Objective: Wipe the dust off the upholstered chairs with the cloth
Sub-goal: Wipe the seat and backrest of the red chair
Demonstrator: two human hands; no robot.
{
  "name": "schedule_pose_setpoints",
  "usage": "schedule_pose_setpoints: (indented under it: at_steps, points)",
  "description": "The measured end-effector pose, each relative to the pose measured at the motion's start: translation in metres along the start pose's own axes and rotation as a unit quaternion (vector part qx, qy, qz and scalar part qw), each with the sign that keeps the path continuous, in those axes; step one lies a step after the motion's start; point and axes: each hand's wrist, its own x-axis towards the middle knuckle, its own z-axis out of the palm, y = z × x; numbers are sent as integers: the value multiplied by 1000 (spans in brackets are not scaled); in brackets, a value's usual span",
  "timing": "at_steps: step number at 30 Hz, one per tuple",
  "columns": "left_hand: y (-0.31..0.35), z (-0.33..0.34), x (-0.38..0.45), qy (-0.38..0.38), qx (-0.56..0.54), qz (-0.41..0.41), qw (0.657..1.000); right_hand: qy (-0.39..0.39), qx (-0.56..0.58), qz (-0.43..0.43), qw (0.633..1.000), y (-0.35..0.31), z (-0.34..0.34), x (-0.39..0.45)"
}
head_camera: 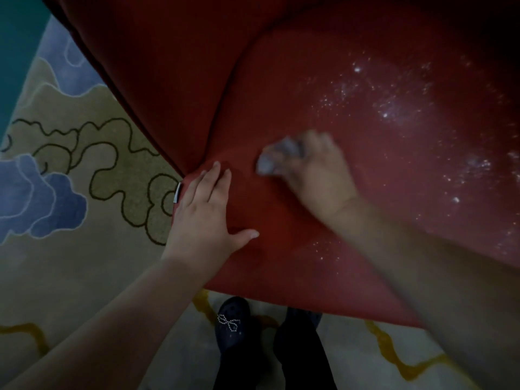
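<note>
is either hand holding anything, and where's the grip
The right hand grips a bunched grey cloth in its curled fingers; motion blur hides which part. The left hand holds nothing, resting flat on the red chair seat.

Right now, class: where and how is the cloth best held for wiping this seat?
Grip the cloth by its bunched middle, from above, as the right hand does. It is crumpled into a wad on the flat red seat, so only its top is reachable.
</note>
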Motion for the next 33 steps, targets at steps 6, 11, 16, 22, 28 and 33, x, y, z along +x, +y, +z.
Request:
schedule_pose_setpoints:
  at_steps: [6, 11, 16, 22, 28, 33]
  points:
    - [-2, -6, 8, -29, 26, 12, 999, 64, 31, 119, 990, 55, -22, 18]
    - [19, -5, 25, -65, 34, 39, 997, -4, 83, -61, 995, 0, -14, -12]
    - [16, -4, 22, -96, 63, 55, 992, 48, 17, 115, 992, 58, -18, -5]
    - [28, 3, 15, -89, 70, 79, 990, 80, 73, 146, 983, 29, -25, -59]
    - [33, 16, -2, -90, 75, 100, 988, 59, 106, 126, 985, -32, -10, -134]
    - [34, 17, -4, -97, 74, 96, 988, 27, 28, 30, 999, -22, -3, -142]
